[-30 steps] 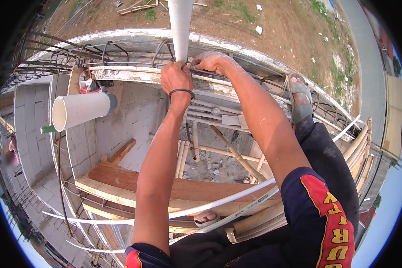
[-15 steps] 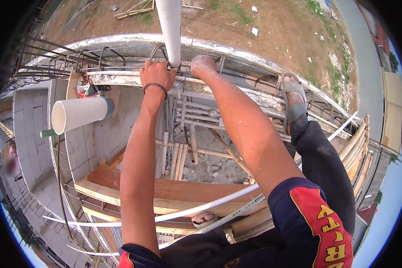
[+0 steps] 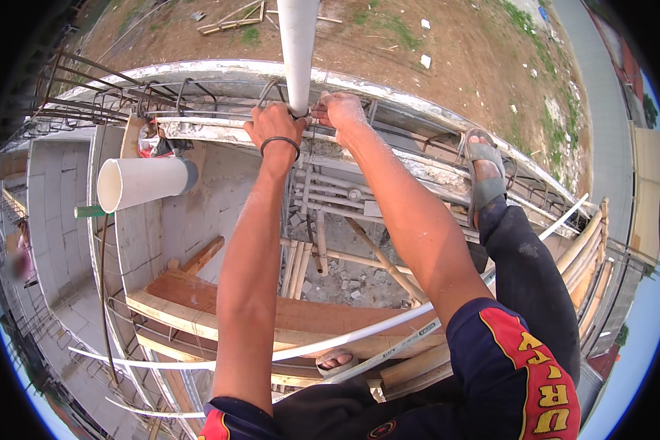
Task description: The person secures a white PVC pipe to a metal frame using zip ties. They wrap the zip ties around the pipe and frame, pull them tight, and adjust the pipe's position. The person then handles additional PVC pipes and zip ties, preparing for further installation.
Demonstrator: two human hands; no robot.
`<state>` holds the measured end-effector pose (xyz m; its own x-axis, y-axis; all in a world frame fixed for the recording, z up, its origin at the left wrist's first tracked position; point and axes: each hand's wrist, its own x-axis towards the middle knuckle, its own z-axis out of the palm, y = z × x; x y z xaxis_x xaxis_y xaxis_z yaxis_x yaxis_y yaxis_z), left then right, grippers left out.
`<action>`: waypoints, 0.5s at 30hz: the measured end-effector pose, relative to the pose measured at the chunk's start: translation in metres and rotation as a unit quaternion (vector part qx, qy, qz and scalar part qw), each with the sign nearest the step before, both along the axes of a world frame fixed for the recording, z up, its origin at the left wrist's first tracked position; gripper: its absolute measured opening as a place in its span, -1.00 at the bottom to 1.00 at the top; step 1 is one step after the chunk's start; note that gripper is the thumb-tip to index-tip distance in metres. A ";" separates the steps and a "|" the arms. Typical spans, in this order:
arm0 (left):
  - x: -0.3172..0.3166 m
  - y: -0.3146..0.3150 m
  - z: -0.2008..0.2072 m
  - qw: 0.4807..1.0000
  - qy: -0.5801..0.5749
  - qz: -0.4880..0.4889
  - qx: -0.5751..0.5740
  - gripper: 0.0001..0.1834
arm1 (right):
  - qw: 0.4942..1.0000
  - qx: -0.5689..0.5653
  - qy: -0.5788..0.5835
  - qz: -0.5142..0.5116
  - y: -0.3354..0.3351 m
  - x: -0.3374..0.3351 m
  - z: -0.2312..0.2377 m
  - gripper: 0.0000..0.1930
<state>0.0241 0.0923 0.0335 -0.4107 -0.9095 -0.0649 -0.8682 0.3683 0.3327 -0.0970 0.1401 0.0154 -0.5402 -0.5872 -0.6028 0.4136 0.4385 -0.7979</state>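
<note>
A white pipe [image 3: 299, 59] rises from the narrow channel along the beam top and runs out at the top edge. At its foot, on the left, my left hand [image 3: 276, 130] is closed, knuckles up, a dark band round the wrist. Something dark, perhaps wire, shows between that hand and the pipe. What it grips is hidden. My right hand [image 3: 342, 114] is just right of the pipe, dusty, fingers bent together toward its foot. I cannot make out what lies in them. Steel bars [image 3: 191, 89] run along the channel beside both hands.
My sandalled foot [image 3: 484, 165] stands on the beam [image 3: 425, 169] at right. A wide white pipe [image 3: 143, 183] juts out at left. Below are wooden planks [image 3: 198, 323], a bent thin white pipe [image 3: 330, 352] and a deep drop to rubble. Bare earth [image 3: 462, 95] lies beyond.
The pipe and both hands appear shifted right and slightly down as the view moves. My right hand has turned from a fist, so its fingers show, pointing at the pipe's foot.
</note>
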 end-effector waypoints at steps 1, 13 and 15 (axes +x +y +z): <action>0.001 0.002 -0.001 1.000 0.001 0.001 -0.007 -0.65 | 0.999 0.000 -0.045 0.004 0.001 -0.004 0.000 -0.67; 0.007 0.008 -0.012 0.997 0.069 0.005 -0.034 -0.66 | 0.990 0.108 -0.086 0.040 -0.031 -0.014 -0.005 -0.53; 0.008 0.009 -0.012 0.996 0.090 -0.010 -0.010 -0.74 | 0.994 0.106 -0.007 0.026 -0.032 -0.007 -0.022 -0.54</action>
